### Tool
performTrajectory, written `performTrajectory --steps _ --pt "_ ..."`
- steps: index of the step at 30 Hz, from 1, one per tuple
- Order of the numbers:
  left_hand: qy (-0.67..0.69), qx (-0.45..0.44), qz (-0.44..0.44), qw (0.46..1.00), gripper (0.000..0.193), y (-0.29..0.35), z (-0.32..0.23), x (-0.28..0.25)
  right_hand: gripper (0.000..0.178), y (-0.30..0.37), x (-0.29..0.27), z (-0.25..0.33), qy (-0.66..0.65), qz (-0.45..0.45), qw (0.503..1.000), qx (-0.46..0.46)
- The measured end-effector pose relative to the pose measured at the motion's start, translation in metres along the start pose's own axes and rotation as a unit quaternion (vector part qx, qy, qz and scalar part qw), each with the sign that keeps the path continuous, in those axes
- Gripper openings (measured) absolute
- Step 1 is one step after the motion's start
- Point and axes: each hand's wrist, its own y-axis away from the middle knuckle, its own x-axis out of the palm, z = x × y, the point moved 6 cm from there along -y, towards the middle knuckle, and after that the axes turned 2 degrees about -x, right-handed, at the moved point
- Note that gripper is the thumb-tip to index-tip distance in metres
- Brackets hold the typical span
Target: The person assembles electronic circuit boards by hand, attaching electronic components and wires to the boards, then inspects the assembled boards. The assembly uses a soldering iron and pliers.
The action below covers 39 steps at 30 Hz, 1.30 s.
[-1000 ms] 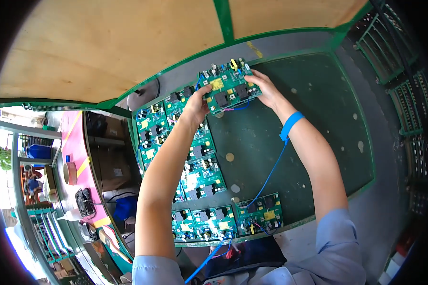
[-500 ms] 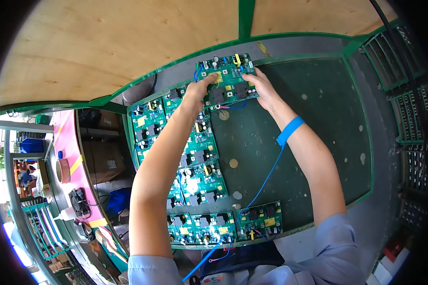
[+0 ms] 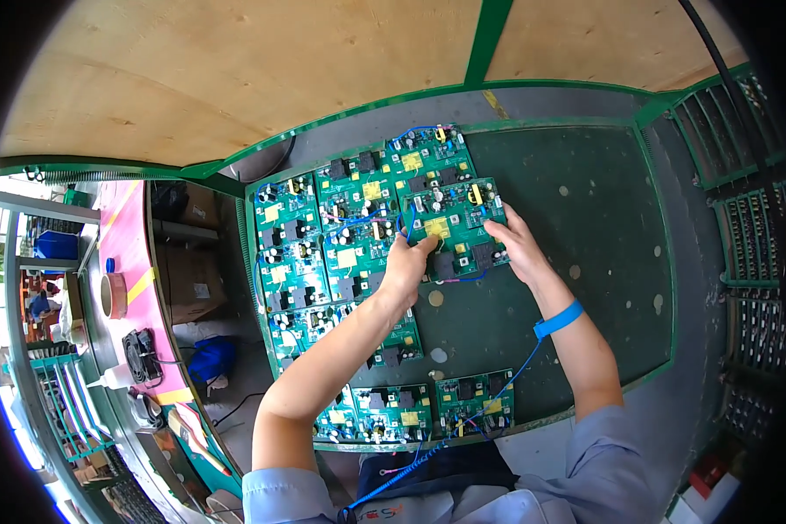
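Note:
Between my two hands is a green circuit board (image 3: pixel 459 215) with black blocks, a yellow label and a blue wire. My left hand (image 3: pixel 405 269) grips its left edge, thumb on top. My right hand (image 3: pixel 520 247) closes on its right edge, thumb also on top. Beyond it another circuit board (image 3: pixel 432 162) lies at the far side of the dark green tabletop (image 3: pixel 576 236). Similar boards (image 3: pixel 293 236) lie in rows to the left, partly behind my left forearm. Whether the held board touches those beside it, I cannot tell.
A blue wrist strap (image 3: pixel 559 320) circles my right wrist; its cord runs over the near boards (image 3: pixel 476 403). A raised green rim (image 3: pixel 672 306) borders the tabletop. Racks (image 3: pixel 751 227) stand at the right. A pink bench (image 3: pixel 140 288) with tape and a bottle stands left.
Both hands have brought the held board nearer to me and slightly right. A board at the far side now shows beyond it. The whole view has shifted a little.

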Motion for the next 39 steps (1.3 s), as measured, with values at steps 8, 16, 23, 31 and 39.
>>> performTrajectory --steps 8,16,23,31,39 --pt "0.013 -0.027 -0.009 1.0 0.031 0.006 0.011 -0.001 0.042 0.012 0.002 -0.003 0.011 -0.02 1.0 0.013" --pt "-0.039 0.036 -0.009 0.999 0.03 0.025 0.008 0.007 0.042 0.037 0.002 0.01 -0.029 -0.033 0.998 -0.036" --pt "-0.006 -0.008 0.083 0.996 0.046 0.082 0.059 0.017 0.057 0.102 -0.016 -0.007 0.053 -0.062 0.995 -0.063" --pt "0.067 -0.072 0.044 0.994 0.026 0.092 0.098 -0.012 0.052 0.116 0.0 -0.039 0.147 -0.051 0.987 -0.041" --pt "-0.019 -0.088 -0.015 0.996 0.053 0.109 0.088 -0.015 0.046 0.131 0.006 -0.03 0.331 -0.113 0.921 -0.17"
